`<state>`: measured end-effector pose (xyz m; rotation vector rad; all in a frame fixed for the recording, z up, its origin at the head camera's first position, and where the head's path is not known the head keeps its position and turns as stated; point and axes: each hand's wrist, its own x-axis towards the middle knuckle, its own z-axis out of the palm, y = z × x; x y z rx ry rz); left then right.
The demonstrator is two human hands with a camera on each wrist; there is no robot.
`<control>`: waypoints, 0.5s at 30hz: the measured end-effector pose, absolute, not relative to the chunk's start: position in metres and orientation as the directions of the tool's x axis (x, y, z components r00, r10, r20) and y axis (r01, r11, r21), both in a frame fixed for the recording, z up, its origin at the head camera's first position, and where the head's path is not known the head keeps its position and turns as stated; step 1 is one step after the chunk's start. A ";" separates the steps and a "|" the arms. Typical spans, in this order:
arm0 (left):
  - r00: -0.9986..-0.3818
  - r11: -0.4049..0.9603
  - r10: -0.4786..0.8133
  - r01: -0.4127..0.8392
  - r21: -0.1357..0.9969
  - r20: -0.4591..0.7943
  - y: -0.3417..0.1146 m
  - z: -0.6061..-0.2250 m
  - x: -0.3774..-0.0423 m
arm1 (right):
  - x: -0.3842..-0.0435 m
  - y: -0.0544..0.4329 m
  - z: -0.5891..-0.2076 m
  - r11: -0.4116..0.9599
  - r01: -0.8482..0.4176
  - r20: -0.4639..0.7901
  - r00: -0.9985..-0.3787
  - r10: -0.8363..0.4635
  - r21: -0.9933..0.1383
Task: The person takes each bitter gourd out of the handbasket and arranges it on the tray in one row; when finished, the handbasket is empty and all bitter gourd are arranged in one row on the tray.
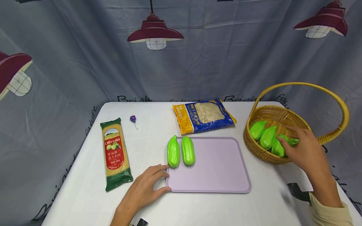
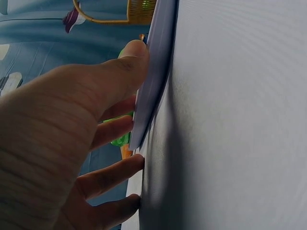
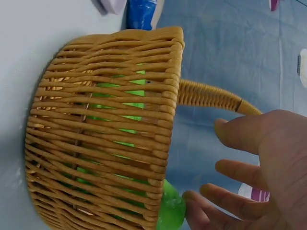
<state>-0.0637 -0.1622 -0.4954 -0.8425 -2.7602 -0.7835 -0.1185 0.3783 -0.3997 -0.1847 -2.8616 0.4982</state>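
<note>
My left hand [image 1: 145, 188] rests at the near left corner of a flat lilac tray [image 1: 217, 166]. In the left wrist view its thumb [image 2: 134, 50] touches the tray's rim, with the fingers spread along the edge. Two bright green, ridged gourds, a left one [image 1: 173, 152] and a right one [image 1: 188, 150], lie side by side on the tray's left part. My right hand [image 1: 306, 152] reaches over a wicker basket [image 1: 263, 155], fingers apart. Several similar green gourds [image 1: 268, 137] lie inside. One gourd [image 3: 171, 206] shows at the rim by the fingertips; contact is unclear.
A blue and yellow pasta bag [image 1: 205, 116] lies behind the tray. To the left are a spaghetti pack [image 1: 116, 153] and a purple lollipop [image 1: 133, 119]. The basket's tall handle [image 1: 299, 83] arches above it. A grey curtain [image 1: 215, 62] hangs behind the white table [image 1: 85, 201].
</note>
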 end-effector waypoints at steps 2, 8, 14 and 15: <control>-0.831 0.706 0.477 0.556 0.438 0.285 -0.162 -0.495 -0.064 | -0.118 0.381 -0.401 0.933 0.077 0.212 -0.964 0.160 -0.353; -0.831 0.704 0.476 0.556 0.441 0.288 -0.162 -0.494 -0.064 | -0.120 0.390 -0.401 0.937 0.075 0.250 -0.953 0.168 -0.342; -0.832 0.704 0.473 0.555 0.443 0.290 -0.161 -0.494 -0.064 | -0.121 0.402 -0.400 0.944 0.163 0.143 -0.967 0.210 -0.288; -0.832 0.705 0.473 0.555 0.443 0.290 -0.161 -0.494 -0.064 | -0.121 0.404 -0.400 0.944 0.177 0.120 -0.969 0.217 -0.277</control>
